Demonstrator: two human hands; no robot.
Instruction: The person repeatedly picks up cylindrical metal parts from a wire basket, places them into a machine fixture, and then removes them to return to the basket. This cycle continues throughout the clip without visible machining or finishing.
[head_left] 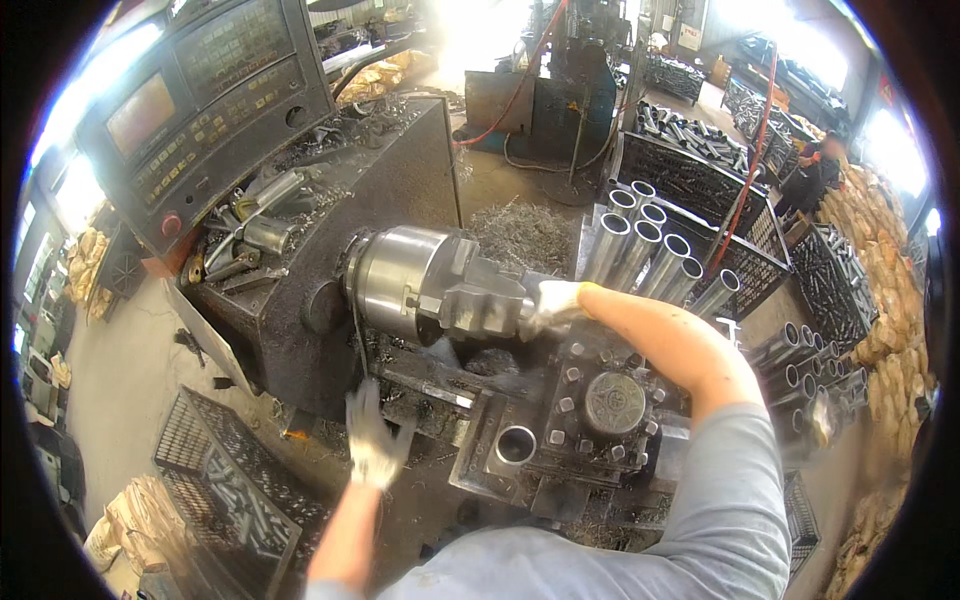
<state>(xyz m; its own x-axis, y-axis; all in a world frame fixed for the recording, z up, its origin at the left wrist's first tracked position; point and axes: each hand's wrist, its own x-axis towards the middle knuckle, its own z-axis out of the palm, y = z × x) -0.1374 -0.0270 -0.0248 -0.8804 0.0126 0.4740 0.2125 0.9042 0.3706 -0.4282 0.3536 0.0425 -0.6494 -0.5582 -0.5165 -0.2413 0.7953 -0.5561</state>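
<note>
From where I stand, the lathe's control panel [190, 170], beyond the chuck [395, 280] and to its left, carries rows of yellowish key labels, too small to read. A screen [140, 115] is set into it, washed out by glare. The round cap [615, 403] on the tool post [600, 420], right of the chuck and nearer the person, bears markings I can't make out either.

The chuck sits between and beyond the two gloved hands. The right hand [553, 303] is at the outer end of its jaws (the glove is blurred, so I cannot tell whether it grips anything). The left hand [375, 435] is released, fingers spread, apart from the chuck and on its near side. Bright steel tubes [640, 250] stand upright in a cluster to the chuck's right.
</note>
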